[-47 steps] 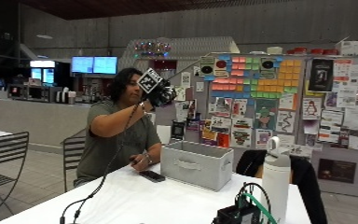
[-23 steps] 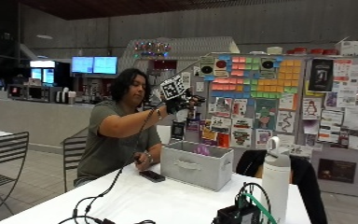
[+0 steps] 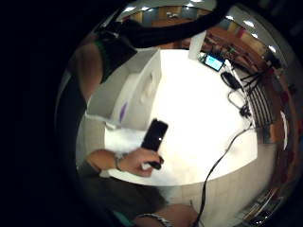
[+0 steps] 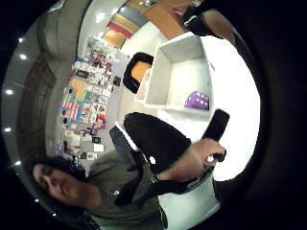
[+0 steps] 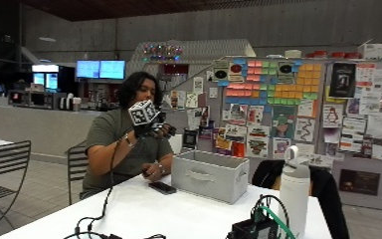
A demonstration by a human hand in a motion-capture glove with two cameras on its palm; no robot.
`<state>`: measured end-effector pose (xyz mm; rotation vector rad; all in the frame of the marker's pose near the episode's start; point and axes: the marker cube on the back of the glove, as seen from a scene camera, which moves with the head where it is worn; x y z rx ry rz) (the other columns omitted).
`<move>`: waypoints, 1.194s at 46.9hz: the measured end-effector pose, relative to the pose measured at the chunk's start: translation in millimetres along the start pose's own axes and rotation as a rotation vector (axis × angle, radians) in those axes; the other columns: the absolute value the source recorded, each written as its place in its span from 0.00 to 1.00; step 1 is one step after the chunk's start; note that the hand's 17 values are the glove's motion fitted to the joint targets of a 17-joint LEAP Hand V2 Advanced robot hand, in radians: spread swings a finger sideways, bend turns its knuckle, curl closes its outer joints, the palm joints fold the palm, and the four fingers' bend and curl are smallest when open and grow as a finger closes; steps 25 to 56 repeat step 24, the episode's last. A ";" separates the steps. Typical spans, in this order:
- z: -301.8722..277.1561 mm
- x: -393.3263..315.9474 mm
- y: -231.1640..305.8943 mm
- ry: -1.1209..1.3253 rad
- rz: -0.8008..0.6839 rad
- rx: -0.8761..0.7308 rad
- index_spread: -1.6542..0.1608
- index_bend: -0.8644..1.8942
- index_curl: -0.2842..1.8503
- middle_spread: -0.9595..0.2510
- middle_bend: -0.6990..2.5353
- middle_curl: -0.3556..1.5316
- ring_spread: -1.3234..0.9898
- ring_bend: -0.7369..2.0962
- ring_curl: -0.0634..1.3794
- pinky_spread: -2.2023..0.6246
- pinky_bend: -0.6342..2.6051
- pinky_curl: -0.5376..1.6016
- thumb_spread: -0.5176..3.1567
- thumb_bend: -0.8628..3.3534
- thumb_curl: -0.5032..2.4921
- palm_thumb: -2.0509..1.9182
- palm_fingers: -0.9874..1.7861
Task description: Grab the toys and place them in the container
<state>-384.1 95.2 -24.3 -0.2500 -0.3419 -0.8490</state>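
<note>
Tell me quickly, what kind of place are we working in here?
Probably a shared indoor workspace or lab lounge: a pin board crowded with sticky notes and posters, wall screens over a counter, and a white table carrying the grey container.

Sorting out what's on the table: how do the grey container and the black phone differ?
The grey container is a tall open-topped box with a side handle; the black phone is flat and thin. The container is far bigger. A bare hand touches the phone, not the container. Both rest on the white table.
</note>
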 end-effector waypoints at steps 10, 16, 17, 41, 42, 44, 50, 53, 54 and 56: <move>31.7 48.0 66.3 0.011 0.094 -0.077 0.69 0.44 0.40 0.72 0.33 0.43 0.52 0.47 0.23 0.78 0.41 0.40 0.43 0.18 0.23 0.49 0.41; 41.6 74.2 93.5 0.138 0.174 -0.097 0.69 0.44 0.39 0.71 0.33 0.43 0.52 0.46 0.23 0.78 0.41 0.40 0.43 0.19 0.23 0.49 0.41; 42.6 79.2 96.4 0.156 0.186 -0.101 0.69 0.44 0.39 0.71 0.33 0.43 0.52 0.46 0.23 0.78 0.41 0.40 0.43 0.19 0.23 0.49 0.41; 47.7 101.1 112.3 0.175 0.232 -0.163 0.69 0.44 0.39 0.71 0.33 0.42 0.52 0.44 0.22 0.78 0.40 0.40 0.44 0.19 0.23 0.49 0.40; 47.7 101.1 112.3 0.175 0.232 -0.163 0.69 0.44 0.39 0.71 0.33 0.42 0.52 0.44 0.22 0.78 0.40 0.40 0.44 0.19 0.23 0.49 0.40; 47.7 101.1 112.3 0.175 0.232 -0.163 0.69 0.44 0.39 0.71 0.33 0.42 0.52 0.44 0.22 0.78 0.40 0.40 0.44 0.19 0.23 0.49 0.40; 47.7 101.1 112.3 0.175 0.232 -0.163 0.69 0.44 0.39 0.71 0.33 0.42 0.52 0.44 0.22 0.78 0.40 0.40 0.44 0.19 0.23 0.49 0.40; 47.7 101.1 112.3 0.175 0.232 -0.163 0.69 0.44 0.39 0.71 0.33 0.42 0.52 0.44 0.22 0.78 0.40 0.40 0.44 0.19 0.23 0.49 0.40; 47.7 101.1 112.3 0.175 0.232 -0.163 0.69 0.44 0.39 0.71 0.33 0.42 0.52 0.44 0.22 0.78 0.40 0.40 0.44 0.19 0.23 0.49 0.40; 47.7 101.1 112.3 0.175 0.232 -0.163 0.69 0.44 0.39 0.71 0.33 0.42 0.52 0.44 0.22 0.78 0.40 0.40 0.44 0.19 0.23 0.49 0.40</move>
